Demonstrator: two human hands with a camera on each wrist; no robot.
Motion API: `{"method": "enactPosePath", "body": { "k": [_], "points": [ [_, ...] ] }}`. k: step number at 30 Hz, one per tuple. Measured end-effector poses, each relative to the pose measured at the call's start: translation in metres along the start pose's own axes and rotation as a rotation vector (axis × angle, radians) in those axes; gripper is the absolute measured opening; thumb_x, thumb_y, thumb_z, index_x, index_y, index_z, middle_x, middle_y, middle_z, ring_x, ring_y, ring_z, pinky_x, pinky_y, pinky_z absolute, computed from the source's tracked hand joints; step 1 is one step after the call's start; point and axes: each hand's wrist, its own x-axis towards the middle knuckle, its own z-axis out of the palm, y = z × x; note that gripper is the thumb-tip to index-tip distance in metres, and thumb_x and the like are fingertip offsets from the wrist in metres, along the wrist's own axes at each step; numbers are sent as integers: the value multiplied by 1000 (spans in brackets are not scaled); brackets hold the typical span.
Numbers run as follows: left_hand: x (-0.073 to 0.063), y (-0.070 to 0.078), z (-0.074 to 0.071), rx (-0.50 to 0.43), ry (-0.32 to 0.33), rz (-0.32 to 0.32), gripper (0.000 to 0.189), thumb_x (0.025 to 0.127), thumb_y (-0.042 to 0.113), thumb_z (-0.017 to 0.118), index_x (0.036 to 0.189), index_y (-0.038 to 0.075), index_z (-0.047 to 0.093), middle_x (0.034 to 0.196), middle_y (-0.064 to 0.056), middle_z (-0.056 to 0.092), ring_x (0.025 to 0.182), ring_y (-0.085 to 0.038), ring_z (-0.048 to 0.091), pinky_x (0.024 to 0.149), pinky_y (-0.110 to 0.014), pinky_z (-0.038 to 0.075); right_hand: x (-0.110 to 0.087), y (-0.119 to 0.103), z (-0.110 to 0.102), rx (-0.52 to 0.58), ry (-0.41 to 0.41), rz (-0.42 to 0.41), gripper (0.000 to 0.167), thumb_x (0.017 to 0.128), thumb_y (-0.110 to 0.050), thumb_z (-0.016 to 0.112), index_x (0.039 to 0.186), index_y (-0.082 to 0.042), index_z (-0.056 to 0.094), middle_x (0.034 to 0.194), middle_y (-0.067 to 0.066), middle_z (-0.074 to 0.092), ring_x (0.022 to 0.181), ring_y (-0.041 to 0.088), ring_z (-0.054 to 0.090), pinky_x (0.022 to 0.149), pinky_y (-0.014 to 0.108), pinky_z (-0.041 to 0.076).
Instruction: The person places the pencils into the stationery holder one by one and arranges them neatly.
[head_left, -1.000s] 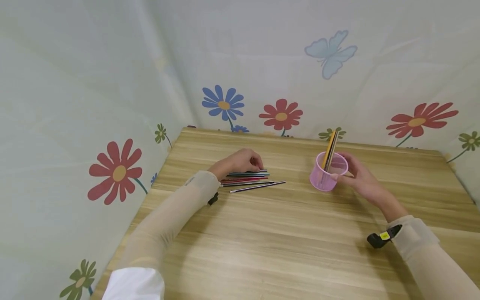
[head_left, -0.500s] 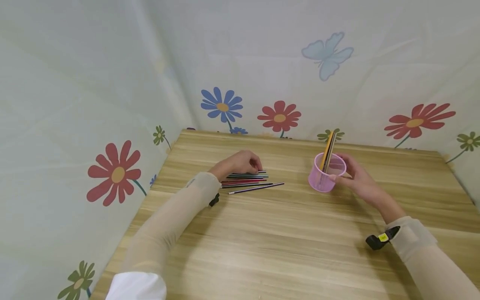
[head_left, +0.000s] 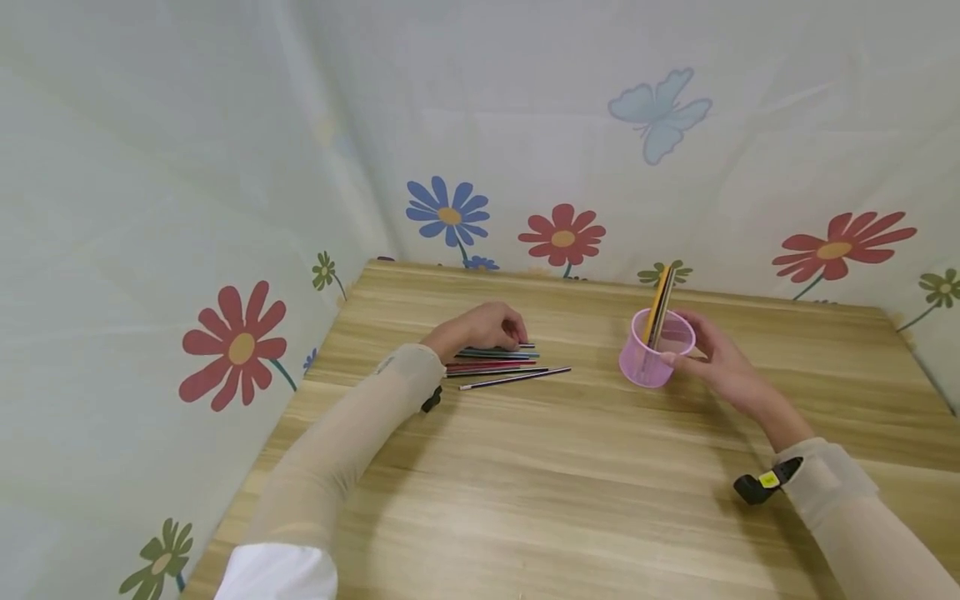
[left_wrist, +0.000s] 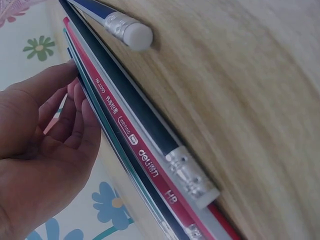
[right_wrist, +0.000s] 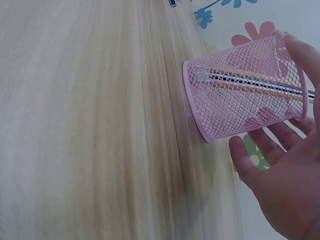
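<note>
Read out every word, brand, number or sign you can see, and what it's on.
"deli得力": on the red pencil.
"WRITING": same pencil.
"HB": same pencil.
Its "NO." code and other Chinese characters: too small to read surely.
Yellow label on the black wrist device: too small to read.

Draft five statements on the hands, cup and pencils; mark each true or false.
1. The right hand is at the pink mesh cup. True.
2. Nothing is in the cup. False: leaning pencils stick out of it.
3. Both hands are at the cup. False: the left hand is at the loose pencils on the table.
4. The left wrist view shows a pencil marked 2B. False: the red pencil reads HB.
5. A blue pencil ends in a white eraser. True.
</note>
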Motion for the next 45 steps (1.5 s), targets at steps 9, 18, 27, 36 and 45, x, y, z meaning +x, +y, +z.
{"method": "enactPosePath", "body": {
  "k": [9,18,27,36,45],
  "points": [
    [3,-3,2,14,3,30,6,100,10,75,105,13,77,98,0,72,91,-16,63,85,-28,54,-1,1,-3,-40,1,-4,74,102,-9,72,162,-1,29,156,25,43,149,50,35,98,12,43],
    [5,-7,-1,7,7,31,6,99,11,76,104,13,77,97,1,72,91,-16,64,85,-28,54,1,1,-3,-72,-4,-16,74,102,-11,72,161,0,30,155,26,44,149,49,35,99,12,43],
    [3,-6,-1,-8,-3,37,6,99,9,76,104,12,77,97,0,72,90,-16,64,84,-28,54,1,3,0,-63,3,-43,72,102,-9,72,160,1,32,153,26,47,144,49,40,101,15,44],
    [3,-6,2,2,3,24,5,100,11,74,104,14,76,98,0,70,90,-16,62,84,-28,52,2,6,0,-69,12,-64,70,101,-8,72,160,-1,34,151,25,49,140,36,46,98,13,47],
    [4,-5,3,28,3,7,4,100,10,75,104,11,75,98,0,70,91,-15,62,83,-27,52,3,7,2,-50,6,-74,71,101,-7,73,160,-1,34,151,25,49,140,40,46,100,14,47]
  ]
}}
